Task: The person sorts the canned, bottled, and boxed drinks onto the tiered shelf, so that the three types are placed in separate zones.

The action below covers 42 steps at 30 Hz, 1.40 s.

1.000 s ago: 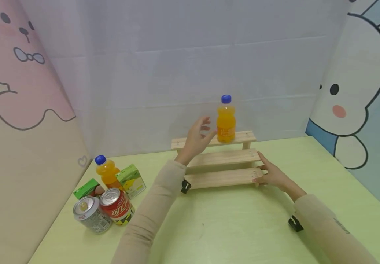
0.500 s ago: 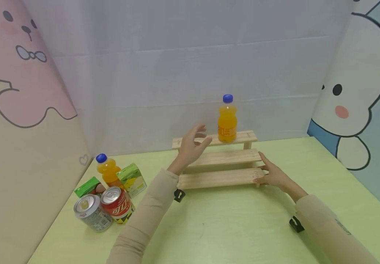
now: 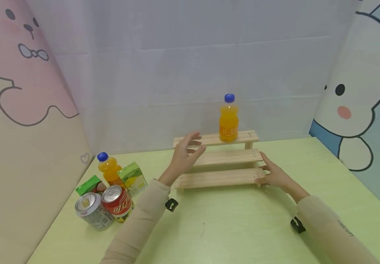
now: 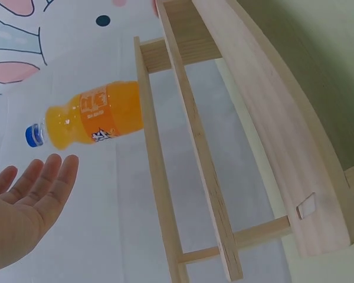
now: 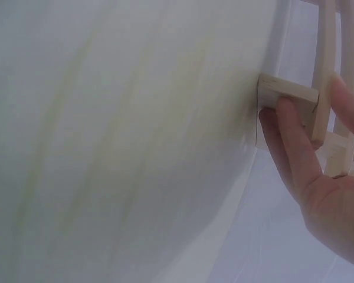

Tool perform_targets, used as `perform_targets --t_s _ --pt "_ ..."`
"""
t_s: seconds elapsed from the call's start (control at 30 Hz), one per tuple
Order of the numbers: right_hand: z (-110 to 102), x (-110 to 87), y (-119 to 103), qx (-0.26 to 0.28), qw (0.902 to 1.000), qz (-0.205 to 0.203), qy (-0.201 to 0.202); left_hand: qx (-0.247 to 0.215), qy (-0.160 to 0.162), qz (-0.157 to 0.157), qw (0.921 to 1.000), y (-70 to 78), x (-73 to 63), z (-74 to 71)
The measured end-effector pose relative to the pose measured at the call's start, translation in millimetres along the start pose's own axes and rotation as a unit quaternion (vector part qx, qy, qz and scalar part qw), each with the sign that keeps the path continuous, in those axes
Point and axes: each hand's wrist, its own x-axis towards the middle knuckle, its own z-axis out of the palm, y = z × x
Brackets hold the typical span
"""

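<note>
A three-step wooden display shelf (image 3: pixel 221 178) stands on the table near the back wall. On its top step an orange soda bottle (image 3: pixel 228 123) with a blue cap stands upright, right of the middle. My left hand (image 3: pixel 182 158) hovers over the shelf's left part, fingers spread and bent a little, holding nothing. In the left wrist view a gap separates that hand from the bottle (image 4: pixel 97 115). My right hand (image 3: pixel 277 179) holds the shelf's right end, thumb toward the middle step and fingers at the lowest one. The right wrist view shows its fingers against the wooden end block (image 5: pixel 288 94).
At the table's left side several drinks stand close together: a second orange soda bottle (image 3: pixel 110 169), a green and yellow carton (image 3: pixel 133 179), a green-topped carton (image 3: pixel 89 185), a red can (image 3: pixel 118 205) and a silver can (image 3: pixel 95 212). A pale wall covering (image 3: pixel 143 80) rises behind.
My left hand has drawn away from the bottle on the top step, moving left and toward me. My right hand stays at the shelf's end. The view has shifted slightly.
</note>
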Motion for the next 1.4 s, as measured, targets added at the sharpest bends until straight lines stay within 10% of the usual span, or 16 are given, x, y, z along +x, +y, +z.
perform_targets --t_s 0.7,1.03,1.4 --pt "-3 -0.1 1 0.000 0.9999 -0.011 -0.009 0.019 0.006 0.010 0.9997 1.1 -45.9 -22.0" --pt "-3 -0.3 0 -0.002 0.9999 -0.007 -0.012 0.021 0.012 -0.005 0.9997 29.2 -66.7 -37.6" --pt "-2 -0.8 -1 -0.005 0.9999 -0.005 -0.011 0.053 0.059 0.011 0.9968 13.8 -83.4 -53.9"
